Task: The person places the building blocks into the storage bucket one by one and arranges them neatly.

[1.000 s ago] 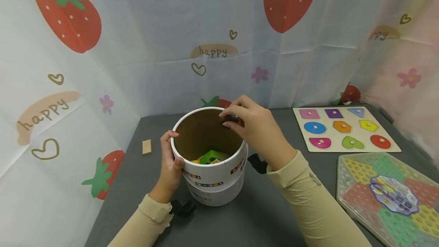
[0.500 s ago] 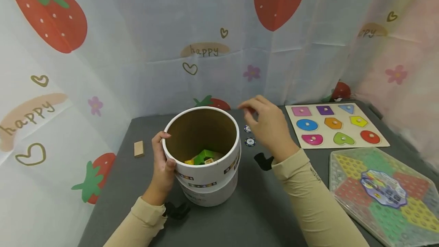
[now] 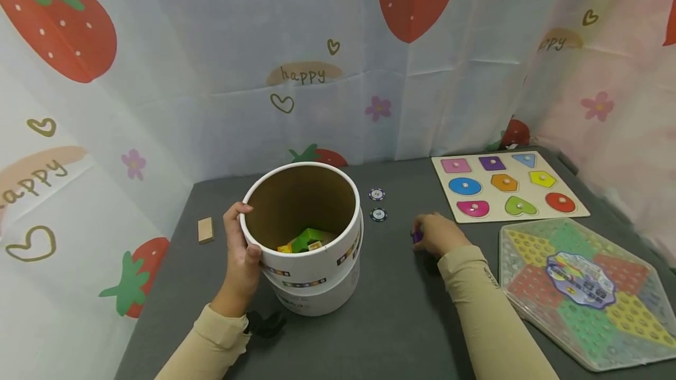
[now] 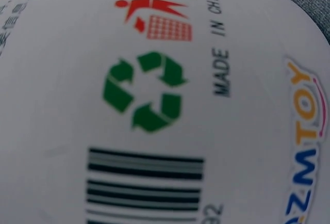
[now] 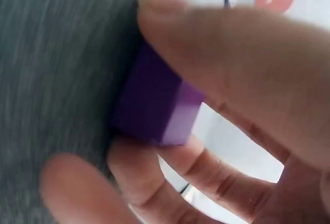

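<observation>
A white bucket (image 3: pixel 322 267) stands on the dark grey table. My left hand (image 3: pixel 240 260) grips its left rim, fingers curled over the edge and thumb at the front. Inside the bucket, a green block (image 3: pixel 308 240) shows among yellow and pale pieces. Away to the bucket's right, my right hand (image 3: pixel 439 234) is low at the tabletop and pinches a purple block (image 5: pixel 157 97) between thumb and fingers. In the left wrist view, the bucket's printed wall (image 4: pixel 62 110), with a barcode and recycling mark, fills the frame.
Two poker chips (image 3: pixel 378 214) lie right of the bucket. A wooden block (image 3: pixel 205 230) lies to its left. At the back right is a shape puzzle board (image 3: pixel 449 192); before it sits a clear-covered hexagonal game board (image 3: pixel 581 280). A strawberry-print curtain (image 3: pixel 222 133) hangs behind.
My right hand has gone from over the bucket, where it held a small dark thing, right and down to the tabletop, uncovering the chips. My left hand keeps its grip on the rim.
</observation>
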Demonstrator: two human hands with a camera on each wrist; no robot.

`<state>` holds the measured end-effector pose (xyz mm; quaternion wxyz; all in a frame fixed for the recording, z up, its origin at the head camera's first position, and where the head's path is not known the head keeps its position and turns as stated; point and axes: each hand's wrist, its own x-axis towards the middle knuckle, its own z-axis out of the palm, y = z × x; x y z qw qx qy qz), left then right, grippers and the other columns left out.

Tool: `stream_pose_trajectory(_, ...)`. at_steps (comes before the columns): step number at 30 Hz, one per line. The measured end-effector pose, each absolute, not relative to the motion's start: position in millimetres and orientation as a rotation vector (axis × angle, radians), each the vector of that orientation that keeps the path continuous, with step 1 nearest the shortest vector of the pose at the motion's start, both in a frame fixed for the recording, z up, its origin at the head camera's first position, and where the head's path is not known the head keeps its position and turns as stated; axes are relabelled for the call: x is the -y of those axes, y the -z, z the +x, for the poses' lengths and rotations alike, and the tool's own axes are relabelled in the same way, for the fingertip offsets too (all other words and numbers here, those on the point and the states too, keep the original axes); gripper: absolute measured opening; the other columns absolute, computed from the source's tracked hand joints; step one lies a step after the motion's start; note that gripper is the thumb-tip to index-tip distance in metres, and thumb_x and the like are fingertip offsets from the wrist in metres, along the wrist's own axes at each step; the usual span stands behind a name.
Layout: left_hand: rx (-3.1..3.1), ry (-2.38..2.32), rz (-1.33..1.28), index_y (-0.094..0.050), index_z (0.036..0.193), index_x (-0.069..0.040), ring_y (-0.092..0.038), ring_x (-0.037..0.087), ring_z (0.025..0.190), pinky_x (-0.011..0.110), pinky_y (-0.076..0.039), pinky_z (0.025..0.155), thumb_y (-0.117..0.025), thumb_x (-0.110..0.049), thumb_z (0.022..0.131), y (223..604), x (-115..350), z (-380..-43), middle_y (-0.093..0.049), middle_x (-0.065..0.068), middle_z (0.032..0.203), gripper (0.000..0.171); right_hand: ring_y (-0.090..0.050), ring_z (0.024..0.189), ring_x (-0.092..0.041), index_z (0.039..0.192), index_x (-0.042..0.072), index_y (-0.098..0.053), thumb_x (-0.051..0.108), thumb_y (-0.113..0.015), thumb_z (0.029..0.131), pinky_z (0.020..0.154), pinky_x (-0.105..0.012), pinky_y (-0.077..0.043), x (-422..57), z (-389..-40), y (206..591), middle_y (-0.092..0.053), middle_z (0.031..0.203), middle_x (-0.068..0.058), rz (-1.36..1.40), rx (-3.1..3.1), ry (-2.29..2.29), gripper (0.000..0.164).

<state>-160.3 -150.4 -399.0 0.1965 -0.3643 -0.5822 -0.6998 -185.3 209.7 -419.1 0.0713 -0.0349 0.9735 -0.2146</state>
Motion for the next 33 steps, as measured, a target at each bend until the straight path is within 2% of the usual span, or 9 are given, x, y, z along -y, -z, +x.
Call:
stream_pose_trajectory(4, 1.624, 1.969, -1.019, -0.025, 0.131, -0.011, -0.036, 0.047, 0.120, 0.037, -0.044, 0.095, -0.060, -0.056, 0.086, 399.7, 149.9, -158.6, -0.019, 0.039, 0.134, 0.073, -0.057, 0.078, -0.023, 0.099, 0.006, -0.065, 0.019, -0.077, 0.081, 0.070, -0.040, -0.049, -198.1, -184.1, 404.7, -0.061, 0.091, -0.009, -0.209, -3.003, 0.858, 0.024)
stream_pose_trajectory(8, 1.635, 1.972, -1.030, -0.025, 0.132, -0.011, -0.034, 0.050, 0.119, 0.038, -0.044, 0.095, -0.061, -0.057, 0.086, 399.6, 148.0, -158.9, -0.019, 0.038, 0.135, 0.074, -0.055, 0.084, -0.021, 0.108, 0.011, -0.065, 0.018, -0.072, 0.086, 0.073, -0.038, -0.050, -169.8, -171.5, 352.0, -0.054, 0.100, -0.005, -0.340, -3.127, 1.220, 0.024)
stream_pose_trajectory(11, 1.641, 1.966, -1.026, -0.025, 0.132, -0.011, -0.034, 0.051, 0.118, 0.038, -0.044, 0.094, -0.060, -0.058, 0.086, 399.3, 147.0, -160.3, -0.020, 0.038, 0.135, 0.075, -0.051, 0.084, -0.018, 0.111, 0.016, -0.064, 0.018, -0.072, 0.086, 0.069, -0.034, -0.050, -143.7, -159.6, 309.0, -0.050, 0.104, -0.001, -0.597, -3.168, 1.342, 0.026)
stream_pose_trajectory(14, 1.641, 1.959, -1.012, -0.025, 0.131, -0.010, -0.035, 0.050, 0.118, 0.038, -0.044, 0.094, -0.061, -0.058, 0.085, 399.4, 146.9, -161.1, -0.021, 0.037, 0.134, 0.076, -0.052, 0.084, -0.012, 0.111, 0.019, -0.066, 0.021, -0.074, 0.085, 0.072, -0.029, -0.050, -118.9, -152.9, 283.0, -0.050, 0.105, 0.003, -0.898, -3.167, 1.175, 0.027)
stream_pose_trajectory(19, 1.664, 1.953, -0.992, -0.026, 0.130, -0.010, -0.038, 0.047, 0.117, 0.037, -0.044, 0.093, -0.061, -0.060, 0.084, 401.9, 144.0, -160.5, -0.023, 0.037, 0.133, 0.076, -0.058, 0.090, -0.006, 0.110, 0.021, -0.069, 0.019, -0.071, 0.087, 0.078, -0.024, -0.048, -94.0, -151.6, 274.2, -0.060, 0.105, 0.009, -1.159, -3.026, 0.851, 0.022)
stream_pose_trajectory(23, 1.753, 1.911, -0.995, -0.023, 0.133, -0.008, -0.036, 0.050, 0.117, 0.036, -0.044, 0.093, -0.057, -0.062, 0.085, 401.3, 143.7, -161.4, -0.023, 0.034, 0.135, 0.080, -0.058, 0.090, -0.006, 0.108, 0.023, -0.070, 0.022, -0.065, 0.092, 0.077, -0.026, -0.047, -99.3, -153.1, 278.6, -0.064, 0.103, 0.012, -1.135, -3.095, 0.906, 0.017)
stream_pose_trajectory(25, 1.851, 1.877, -1.009, -0.019, 0.138, -0.009, -0.034, 0.050, 0.119, 0.042, -0.044, 0.094, -0.055, -0.063, 0.086, 397.0, 146.7, -163.4, -0.022, 0.027, 0.142, 0.084, -0.056, 0.090, -0.008, 0.108, 0.023, -0.070, 0.025, -0.063, 0.094, 0.077, -0.029, -0.047, -114.1, -154.3, 281.1, -0.063, 0.102, 0.011, -1.017, -3.215, 0.995, 0.016)
stream_pose_trajectory(29, 2.201, 1.524, -0.983, -0.010, 0.151, -0.015, -0.015, 0.036, 0.140, 0.058, -0.019, 0.107, -0.048, -0.071, 0.084, 376.6, 163.2, -170.2, -0.010, 0.009, 0.157, 0.095, -0.052, 0.106, -0.021, 0.119, 0.021, -0.065, 0.038, -0.054, 0.097, 0.092, -0.043, -0.042, -161.8, -156.0, 288.9, -0.059, 0.114, 0.001, -0.726, -3.357, 0.902, 0.030)
stream_pose_trajectory(33, 2.457, 0.831, -0.833, -0.009, 0.154, -0.019, 0.007, 0.030, 0.144, 0.063, 0.005, 0.107, -0.033, -0.077, 0.085, 351.5, 193.7, -176.4, 0.001, 0.006, 0.160, 0.093, -0.025, 0.138, -0.037, 0.147, 0.027, -0.037, 0.059, -0.034, 0.097, 0.105, -0.065, -0.013, -208.1, -146.3, 310.8, -0.032, 0.151, -0.009, -0.553, -3.251, 0.522, 0.059)
